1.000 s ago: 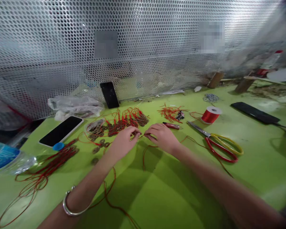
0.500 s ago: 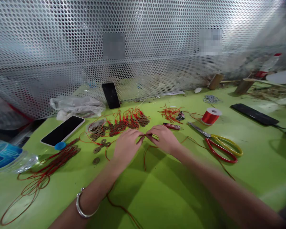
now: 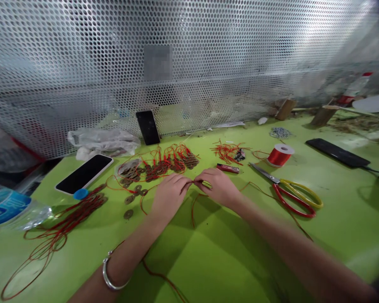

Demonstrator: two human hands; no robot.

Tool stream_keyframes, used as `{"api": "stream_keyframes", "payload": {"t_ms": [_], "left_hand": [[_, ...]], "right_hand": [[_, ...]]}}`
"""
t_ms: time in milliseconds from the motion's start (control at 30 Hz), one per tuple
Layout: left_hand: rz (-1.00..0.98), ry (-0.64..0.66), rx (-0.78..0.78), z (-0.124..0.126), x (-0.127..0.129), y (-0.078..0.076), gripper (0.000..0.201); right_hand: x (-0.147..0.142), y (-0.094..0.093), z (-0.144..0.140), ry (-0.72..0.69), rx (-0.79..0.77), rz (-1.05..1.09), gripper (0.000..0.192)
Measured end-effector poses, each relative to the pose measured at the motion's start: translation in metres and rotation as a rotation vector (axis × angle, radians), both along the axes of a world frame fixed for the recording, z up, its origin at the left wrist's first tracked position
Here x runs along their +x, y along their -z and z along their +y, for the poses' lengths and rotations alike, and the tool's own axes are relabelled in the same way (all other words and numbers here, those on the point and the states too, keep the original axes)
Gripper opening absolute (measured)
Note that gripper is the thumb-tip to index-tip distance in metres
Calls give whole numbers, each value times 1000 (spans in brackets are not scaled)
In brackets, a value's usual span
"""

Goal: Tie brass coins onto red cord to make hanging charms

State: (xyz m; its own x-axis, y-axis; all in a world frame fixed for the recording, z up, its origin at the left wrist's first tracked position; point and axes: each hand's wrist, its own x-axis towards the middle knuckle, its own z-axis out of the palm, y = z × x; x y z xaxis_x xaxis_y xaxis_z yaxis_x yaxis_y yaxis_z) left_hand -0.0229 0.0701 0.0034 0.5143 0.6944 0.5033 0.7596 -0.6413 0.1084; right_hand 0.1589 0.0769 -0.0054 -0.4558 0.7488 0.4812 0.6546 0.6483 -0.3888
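My left hand point(image 3: 171, 194) and my right hand point(image 3: 219, 187) meet fingertip to fingertip over the middle of the green table. Both are closed in a pinch on a thin red cord point(image 3: 193, 210), whose loose end hangs down between them. Just beyond my left hand lies a heap of brown coins with square holes point(image 3: 158, 169), tied with red cords. A few loose coins point(image 3: 128, 214) rest to its left. Close past my right hand is a small red lighter point(image 3: 228, 168). The exact bit of cord between the fingertips is mostly hidden.
Scissors point(image 3: 295, 195) with red and yellow handles and a red thread spool point(image 3: 280, 155) stand at right, beside cord scraps point(image 3: 229, 151). Phones point(image 3: 84, 173) lie left and right; another leans on the mesh point(image 3: 189, 54). Corded coins point(image 3: 82, 210) and a bottle point(image 3: 11, 208) are at left.
My hands stay pinched together on the cord, with only slight finger movement. The whole view has shifted a little; the things on the table lie as before.
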Motion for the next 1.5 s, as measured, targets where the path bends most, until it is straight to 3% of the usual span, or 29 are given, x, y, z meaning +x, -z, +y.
{"api": "stream_keyframes", "payload": {"t_ms": [133,367,667,900,1067,1167,1267,1400,1500], "left_hand": [[-56,-28,45,2,-5,4,24],[-162,9,63,0,-6,4,8],[-225,-10,-83,-4,0,-4,7],[-488,10,-586,0,-1,-25,9],[-638,61,-795,2,-1,-36,7],[-817,36,-871,2,-2,-40,12],[-1006,6,-929,0,-6,-41,20],[-1189,-15,-1005,0,-9,-38,27],[-1270,-19,-1061,1,-8,-35,29]], "right_hand": [[2,0,1,-7,2,40,13],[3,0,0,-35,-11,101,13],[3,-6,-2,-52,37,58,13],[10,-20,-2,-118,195,-79,12],[11,-42,-6,-85,276,-148,18],[41,-57,-14,172,212,-134,35],[103,-54,-28,473,12,-239,26],[186,-14,-51,701,-375,-412,16],[215,17,-61,746,-406,-366,10]]}}
